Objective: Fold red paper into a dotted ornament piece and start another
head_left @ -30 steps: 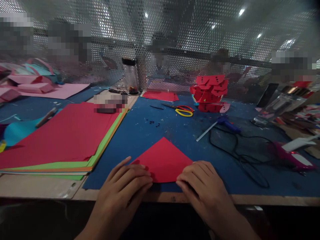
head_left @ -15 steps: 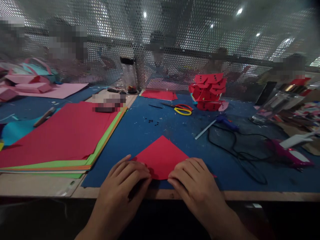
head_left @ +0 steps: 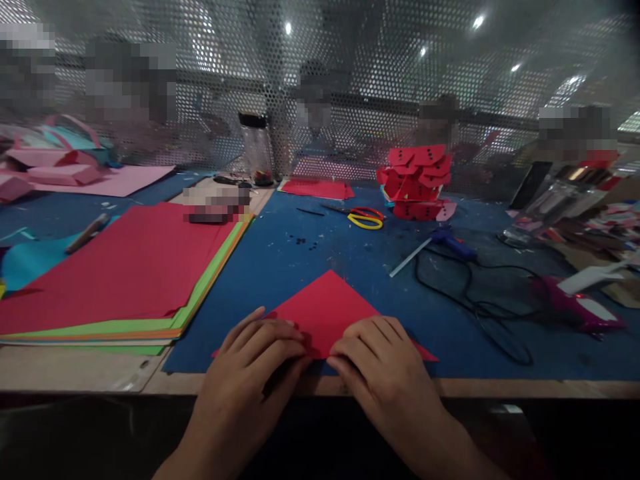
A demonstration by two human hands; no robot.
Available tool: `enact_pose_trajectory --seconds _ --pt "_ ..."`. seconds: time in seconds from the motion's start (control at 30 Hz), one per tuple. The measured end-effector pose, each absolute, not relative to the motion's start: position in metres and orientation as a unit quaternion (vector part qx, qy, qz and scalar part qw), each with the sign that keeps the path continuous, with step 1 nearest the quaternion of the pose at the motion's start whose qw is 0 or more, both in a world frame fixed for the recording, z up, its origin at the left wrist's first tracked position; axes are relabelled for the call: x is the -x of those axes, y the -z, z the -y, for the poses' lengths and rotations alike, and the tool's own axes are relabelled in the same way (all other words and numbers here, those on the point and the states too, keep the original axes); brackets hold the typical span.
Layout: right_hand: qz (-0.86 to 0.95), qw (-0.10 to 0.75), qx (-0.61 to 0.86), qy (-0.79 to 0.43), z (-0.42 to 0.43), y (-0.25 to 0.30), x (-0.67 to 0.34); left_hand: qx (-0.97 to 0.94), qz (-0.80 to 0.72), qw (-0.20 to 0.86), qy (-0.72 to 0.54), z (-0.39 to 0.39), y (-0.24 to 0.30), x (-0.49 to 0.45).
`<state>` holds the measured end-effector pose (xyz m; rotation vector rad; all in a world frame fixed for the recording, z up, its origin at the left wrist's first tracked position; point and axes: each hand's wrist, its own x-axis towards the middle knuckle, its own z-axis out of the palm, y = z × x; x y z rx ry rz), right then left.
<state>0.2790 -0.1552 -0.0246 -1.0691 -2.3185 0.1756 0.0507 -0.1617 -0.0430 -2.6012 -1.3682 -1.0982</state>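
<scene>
A red sheet of paper (head_left: pixel 327 310), folded into a triangle, lies on the blue mat (head_left: pixel 240 280) with its point facing away from me. My left hand (head_left: pixel 255 363) pinches its near folded edge left of the middle, fingertips on top and thumb at the edge. Close beside it, my right hand (head_left: pixel 383 360) grips the same edge to the right of the middle. The paper's two side corners stick out past my hands. Both palms hide parts of the paper.
Stacked coloured sheets (head_left: pixel 115 267) lie at left. Beyond the paper are scissors (head_left: pixel 365 219), small black dots (head_left: pixel 300 241) and red paper pieces with dots (head_left: pixel 417 183). A blue glue gun (head_left: pixel 453 245) with its cord lies at right. A perforated metal screen (head_left: pixel 350 87) stands behind.
My hands have drawn slightly closer together along the near edge. More of the triangle's side corners now shows. The rest of the table looks the same.
</scene>
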Motion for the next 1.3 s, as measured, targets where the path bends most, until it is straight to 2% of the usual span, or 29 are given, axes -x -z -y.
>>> enact_pose_trajectory --seconds 1.3 --pt "0.85 0.263 0.453 -0.063 0.153 0.019 -0.276 0.785 0.492 0.02 0.375 0.163 0.039 -0.065"
